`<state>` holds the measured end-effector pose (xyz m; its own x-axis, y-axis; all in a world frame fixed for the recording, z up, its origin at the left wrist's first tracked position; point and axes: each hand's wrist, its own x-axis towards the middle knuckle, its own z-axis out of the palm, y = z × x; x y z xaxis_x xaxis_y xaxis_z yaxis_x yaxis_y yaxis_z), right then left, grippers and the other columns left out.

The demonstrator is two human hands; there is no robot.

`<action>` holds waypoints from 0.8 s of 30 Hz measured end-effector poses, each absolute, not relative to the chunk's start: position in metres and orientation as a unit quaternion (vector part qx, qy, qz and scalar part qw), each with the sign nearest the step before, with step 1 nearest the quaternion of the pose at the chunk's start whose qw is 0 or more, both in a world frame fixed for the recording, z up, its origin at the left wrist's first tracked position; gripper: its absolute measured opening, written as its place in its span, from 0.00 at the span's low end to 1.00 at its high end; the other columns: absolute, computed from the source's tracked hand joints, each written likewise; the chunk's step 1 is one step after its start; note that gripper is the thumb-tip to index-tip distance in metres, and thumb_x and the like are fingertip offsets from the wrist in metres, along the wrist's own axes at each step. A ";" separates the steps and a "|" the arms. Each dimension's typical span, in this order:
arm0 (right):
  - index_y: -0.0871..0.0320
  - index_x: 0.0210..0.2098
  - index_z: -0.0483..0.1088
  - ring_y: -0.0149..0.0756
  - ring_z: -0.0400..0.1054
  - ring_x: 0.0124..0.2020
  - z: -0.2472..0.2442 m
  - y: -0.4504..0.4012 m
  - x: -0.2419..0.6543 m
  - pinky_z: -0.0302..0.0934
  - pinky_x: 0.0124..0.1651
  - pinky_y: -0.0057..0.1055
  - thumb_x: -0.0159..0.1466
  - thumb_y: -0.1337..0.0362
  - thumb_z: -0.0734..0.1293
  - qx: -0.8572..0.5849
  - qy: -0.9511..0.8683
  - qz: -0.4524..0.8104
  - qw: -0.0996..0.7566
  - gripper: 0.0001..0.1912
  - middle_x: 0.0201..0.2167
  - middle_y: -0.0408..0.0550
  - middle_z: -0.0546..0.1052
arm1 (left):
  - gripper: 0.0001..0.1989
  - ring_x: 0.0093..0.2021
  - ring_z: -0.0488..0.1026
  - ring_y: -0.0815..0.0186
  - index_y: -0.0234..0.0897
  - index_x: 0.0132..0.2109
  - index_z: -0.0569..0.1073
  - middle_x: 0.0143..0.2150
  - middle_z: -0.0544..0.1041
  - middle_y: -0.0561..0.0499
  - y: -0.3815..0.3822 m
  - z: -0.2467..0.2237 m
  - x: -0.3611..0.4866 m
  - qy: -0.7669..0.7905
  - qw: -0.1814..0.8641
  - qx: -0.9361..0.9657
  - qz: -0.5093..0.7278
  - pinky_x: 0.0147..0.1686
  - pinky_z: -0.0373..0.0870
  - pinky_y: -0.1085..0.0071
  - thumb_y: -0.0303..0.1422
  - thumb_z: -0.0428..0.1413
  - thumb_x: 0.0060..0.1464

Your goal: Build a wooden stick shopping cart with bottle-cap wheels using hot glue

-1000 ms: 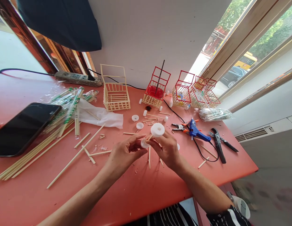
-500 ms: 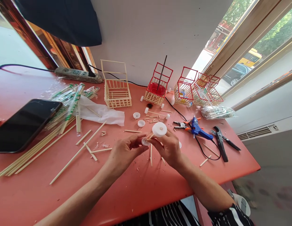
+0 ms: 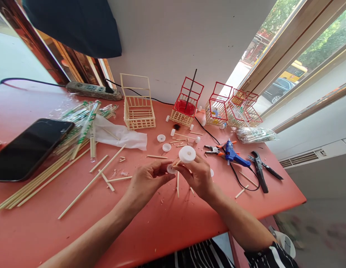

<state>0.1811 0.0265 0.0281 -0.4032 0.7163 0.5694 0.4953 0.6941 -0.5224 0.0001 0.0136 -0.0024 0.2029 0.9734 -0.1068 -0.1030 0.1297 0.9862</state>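
Note:
Over the red table my two hands meet around a short wooden stick (image 3: 176, 162) with white caps at its ends. My left hand (image 3: 151, 174) pinches the lower white cap (image 3: 171, 169), whose opening partly shows between the fingers. My right hand (image 3: 198, 172) grips the stick, the fingers partly hidden behind the larger upper white cap (image 3: 186, 154). On the tabletop just beyond lie two loose white bottle caps (image 3: 166, 147) and a finished stick with a cap on each end (image 3: 185, 136). Another cap (image 3: 211, 172) shows beside my right hand.
Stick-built carts (image 3: 139, 111) line the wall, one holding a red bowl (image 3: 184, 107) with a dark rod. A blue glue gun (image 3: 233, 154), pliers (image 3: 214, 149) and black cutters (image 3: 260, 171) lie right. Left are a phone (image 3: 36, 145), wrapped chopsticks (image 3: 89, 123) and a power strip (image 3: 92, 90).
Both hands keep the same hold on the stick and caps. The whole view has shifted very slightly; nothing on the table has visibly moved.

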 end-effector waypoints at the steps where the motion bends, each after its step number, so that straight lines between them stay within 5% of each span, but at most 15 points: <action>1: 0.56 0.34 0.73 0.37 0.71 0.38 0.028 0.026 0.181 0.66 0.43 0.33 0.73 0.62 0.66 -0.367 -0.826 0.140 0.405 0.10 0.35 0.48 0.79 | 0.22 0.44 0.80 0.57 0.39 0.49 0.82 0.44 0.85 0.48 0.014 -0.003 0.000 0.449 0.604 0.486 0.445 0.45 0.76 0.65 0.42 0.68 0.47; 24: 0.56 0.34 0.72 0.38 0.72 0.38 0.033 0.028 0.183 0.67 0.42 0.34 0.73 0.63 0.64 -0.350 -0.835 0.113 0.408 0.11 0.34 0.50 0.79 | 0.24 0.44 0.80 0.60 0.40 0.53 0.80 0.45 0.84 0.49 0.016 -0.008 0.000 0.423 0.626 0.480 0.446 0.44 0.76 0.67 0.40 0.69 0.48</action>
<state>0.1831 0.0284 0.0333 -0.4208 0.6775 0.6032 0.4934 0.7290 -0.4745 -0.0002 0.0162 -0.0079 0.2437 0.9646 -0.1012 -0.1527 0.1412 0.9781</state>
